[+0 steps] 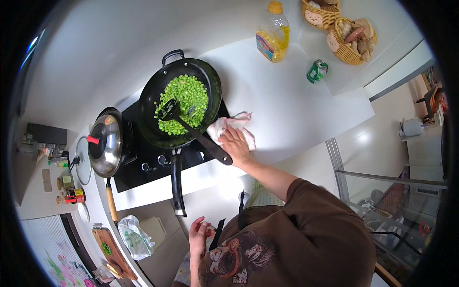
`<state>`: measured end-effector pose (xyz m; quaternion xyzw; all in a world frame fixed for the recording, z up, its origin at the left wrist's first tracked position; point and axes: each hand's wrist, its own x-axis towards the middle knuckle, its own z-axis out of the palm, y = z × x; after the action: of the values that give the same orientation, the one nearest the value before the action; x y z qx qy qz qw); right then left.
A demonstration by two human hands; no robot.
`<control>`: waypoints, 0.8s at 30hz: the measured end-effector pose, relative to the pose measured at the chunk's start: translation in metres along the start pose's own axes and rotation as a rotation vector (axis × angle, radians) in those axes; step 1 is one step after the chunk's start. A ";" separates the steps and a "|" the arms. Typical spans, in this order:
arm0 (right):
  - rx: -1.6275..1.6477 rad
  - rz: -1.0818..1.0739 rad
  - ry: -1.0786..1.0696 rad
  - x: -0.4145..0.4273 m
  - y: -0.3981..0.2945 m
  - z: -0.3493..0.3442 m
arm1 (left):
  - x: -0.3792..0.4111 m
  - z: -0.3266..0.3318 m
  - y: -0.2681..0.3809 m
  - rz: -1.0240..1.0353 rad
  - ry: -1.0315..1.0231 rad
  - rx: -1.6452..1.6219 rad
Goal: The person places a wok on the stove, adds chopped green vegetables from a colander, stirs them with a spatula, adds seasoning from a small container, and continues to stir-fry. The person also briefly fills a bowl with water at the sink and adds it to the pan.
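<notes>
My right hand [235, 145] lies on a crumpled pink-and-white cloth [220, 127] at the edge of the black cooktop [143, 154], beside the wok; whether the fingers grip the cloth is hard to see. My left hand [200, 231] is raised before my body, fingers partly curled and apart, holding nothing visible. Chopped green beans or similar green pieces [190, 93] lie in the black wok [145, 93]. A dark slotted turner [200, 138] rests with its head in them, its handle crossing the wok's rim and ending near my right wrist. The wok's long handle [176, 183] points towards me.
A second pan with a steel lid [114, 143] stands on the left burner. An oil bottle [274, 39], a green can [317, 71] and two wicker baskets [349, 53] [321, 16] stand at the back right. A wooden cutting board [113, 251] and a plastic bag [134, 238] are at lower left.
</notes>
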<state>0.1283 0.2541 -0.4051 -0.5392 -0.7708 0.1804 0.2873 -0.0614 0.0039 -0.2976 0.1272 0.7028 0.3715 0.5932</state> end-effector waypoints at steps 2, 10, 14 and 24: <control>-0.041 -0.089 -0.017 -0.010 -0.025 0.013 | -0.007 -0.008 -0.011 0.017 -0.021 0.031; 0.120 -0.356 -0.238 -0.024 -0.118 0.107 | -0.034 -0.056 -0.063 0.053 -0.016 0.186; -0.053 -0.447 -0.284 -0.056 -0.077 0.079 | -0.033 -0.064 -0.067 0.038 -0.022 0.241; -0.477 0.138 0.183 -0.143 0.145 -0.113 | 0.026 -0.027 -0.025 0.251 -0.172 0.370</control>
<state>0.3420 0.1675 -0.4388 -0.6569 -0.7239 -0.0366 0.2077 -0.0868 -0.0073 -0.3330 0.3514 0.6845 0.2950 0.5665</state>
